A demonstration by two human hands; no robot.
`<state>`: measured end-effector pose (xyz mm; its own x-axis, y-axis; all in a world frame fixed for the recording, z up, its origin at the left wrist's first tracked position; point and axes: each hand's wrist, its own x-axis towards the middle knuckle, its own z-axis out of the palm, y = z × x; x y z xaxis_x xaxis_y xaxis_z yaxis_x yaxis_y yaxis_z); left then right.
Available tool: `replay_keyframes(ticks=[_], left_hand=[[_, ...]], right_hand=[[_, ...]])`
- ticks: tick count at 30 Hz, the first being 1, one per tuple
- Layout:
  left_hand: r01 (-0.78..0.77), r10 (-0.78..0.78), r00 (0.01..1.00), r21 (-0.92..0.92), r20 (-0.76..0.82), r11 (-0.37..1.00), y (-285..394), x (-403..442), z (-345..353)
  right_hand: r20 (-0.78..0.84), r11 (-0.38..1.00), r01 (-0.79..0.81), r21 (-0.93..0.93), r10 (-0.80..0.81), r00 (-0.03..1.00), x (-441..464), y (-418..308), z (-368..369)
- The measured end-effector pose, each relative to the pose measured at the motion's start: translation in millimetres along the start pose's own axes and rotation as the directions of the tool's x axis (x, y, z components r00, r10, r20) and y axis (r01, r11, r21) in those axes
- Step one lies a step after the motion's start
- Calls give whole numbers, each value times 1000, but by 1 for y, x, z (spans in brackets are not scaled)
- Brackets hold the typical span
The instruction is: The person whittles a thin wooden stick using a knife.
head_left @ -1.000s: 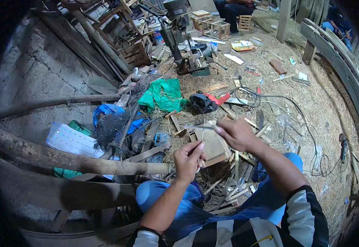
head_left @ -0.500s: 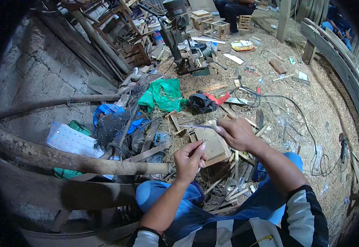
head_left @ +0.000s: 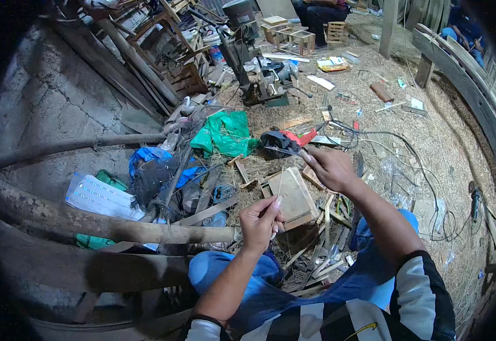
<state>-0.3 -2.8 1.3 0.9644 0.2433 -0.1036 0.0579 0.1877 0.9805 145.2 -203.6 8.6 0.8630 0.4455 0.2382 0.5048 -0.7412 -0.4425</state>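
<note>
My left hand pinches a thin stick between thumb and finger. The stick is long and skinny. It points up and away from me, and its top leans a tiny bit to the right. My hand covers its low part, so I cannot tell where that end stops.

My right hand is curled tight around a knife. My fingers hide most of the handle. The blade is long and points to the left, with its tip a little farther from me than the handle end. So the knife goes across and the stick goes up. I can see a gap between the blade and the top of the stick, so they do not touch.

The stick is in front of my knees, and a flat wooden box shows behind it. Behind the blade is a dark bundle, with a red thing just beside it. A green bag lies to the left.
</note>
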Motion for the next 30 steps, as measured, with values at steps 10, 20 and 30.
replay_keyframes(ticks=[10,20,30], left_hand=[[49,-49,999,7,24,999,-3,0,1],[37,-37,999,28,1,999,1,-1,5],[-55,56,998,30,-14,998,-8,1,3]], right_hand=[[5,960,234,156,-237,971,-19,-26,7],[-67,949,255,185,-246,967,-21,-28,1],[-32,989,111,98,-108,994,-10,-17,-8]])
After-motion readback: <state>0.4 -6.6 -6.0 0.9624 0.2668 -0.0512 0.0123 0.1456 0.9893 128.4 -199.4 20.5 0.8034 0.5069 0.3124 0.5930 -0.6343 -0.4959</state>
